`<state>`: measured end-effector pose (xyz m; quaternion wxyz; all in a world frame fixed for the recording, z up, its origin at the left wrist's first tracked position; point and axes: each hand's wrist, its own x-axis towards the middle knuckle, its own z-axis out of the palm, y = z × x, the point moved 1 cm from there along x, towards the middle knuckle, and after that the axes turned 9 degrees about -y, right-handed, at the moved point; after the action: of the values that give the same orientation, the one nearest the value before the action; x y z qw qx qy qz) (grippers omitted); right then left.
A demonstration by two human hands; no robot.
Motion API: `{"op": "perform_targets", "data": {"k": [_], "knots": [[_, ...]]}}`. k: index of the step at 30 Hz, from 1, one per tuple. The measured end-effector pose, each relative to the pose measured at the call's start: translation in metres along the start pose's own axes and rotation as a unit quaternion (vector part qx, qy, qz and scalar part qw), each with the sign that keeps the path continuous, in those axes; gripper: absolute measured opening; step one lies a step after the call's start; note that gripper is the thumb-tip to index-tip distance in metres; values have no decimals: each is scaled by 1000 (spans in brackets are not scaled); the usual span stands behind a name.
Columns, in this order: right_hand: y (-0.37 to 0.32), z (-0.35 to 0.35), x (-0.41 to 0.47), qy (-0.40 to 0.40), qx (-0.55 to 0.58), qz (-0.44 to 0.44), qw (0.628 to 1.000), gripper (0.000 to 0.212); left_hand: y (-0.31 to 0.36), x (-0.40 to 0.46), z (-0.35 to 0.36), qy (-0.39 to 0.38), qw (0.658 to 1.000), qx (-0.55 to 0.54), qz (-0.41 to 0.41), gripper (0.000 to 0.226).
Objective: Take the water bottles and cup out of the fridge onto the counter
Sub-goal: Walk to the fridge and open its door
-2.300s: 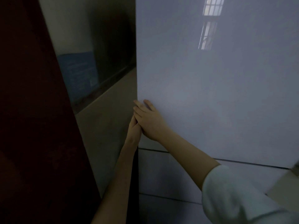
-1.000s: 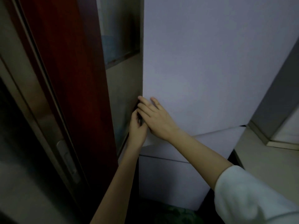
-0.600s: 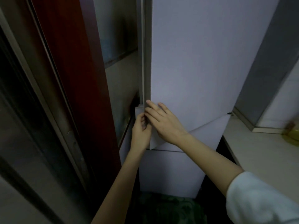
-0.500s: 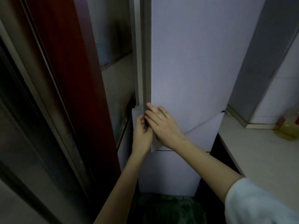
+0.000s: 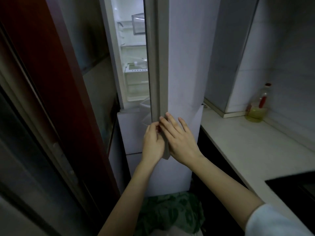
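A person's two hands work the lower edge of a fridge door (image 5: 185, 53), which half a second ago showed only a sliver of gap and now stands swung well out, its grey seal turned toward the camera and a lit interior showing beyond. That opening is what the job needs first: nothing can come out until the shelves are reachable, and by this view the door is roughly halfway to a usable width.

The left hand (image 5: 153, 142) is curled at the door's inner edge, fingertips hooked on the seal, gripping it to pull. The right hand (image 5: 180, 140), just beside it and touching it at the fingertips, lies with fingers straight and slightly spread, flat against the door's outer face.

Past the hands and above them, the fridge interior (image 5: 134, 65) shows white shelves, a clear bin high up and a drawer lower down. A small pale cap on the shelf above the drawer may belong to a bottle, but no water bottle or cup can be made out for certain; they are presumably still inside.

To the right of the right hand runs the bench (image 5: 255, 147), pale and bare where the items would land, with a yellow-filled oil bottle (image 5: 258, 108) standing at its far end against the tiled wall.
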<state>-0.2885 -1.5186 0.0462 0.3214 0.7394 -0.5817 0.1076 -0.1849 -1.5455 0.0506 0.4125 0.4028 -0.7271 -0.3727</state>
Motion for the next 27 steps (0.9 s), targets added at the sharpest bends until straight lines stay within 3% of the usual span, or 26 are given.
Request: {"op": "perform_targets", "data": {"k": [5,11,18,27], "knots": [[17,-17,-35,-20,-2,49,999,60,17,-17,28,-37,997,53,39,39],[45,-28,-77,-71,12,96,993,85,37,-25,54,-47,981,136,132,36],[80,-41,-115,-42,59,158,985,60,61,-20,84,41,979,143,142,38],[120,-50,-152,2,72,242,968,56,77,-16,148,-83,969,163,166,61]]}}
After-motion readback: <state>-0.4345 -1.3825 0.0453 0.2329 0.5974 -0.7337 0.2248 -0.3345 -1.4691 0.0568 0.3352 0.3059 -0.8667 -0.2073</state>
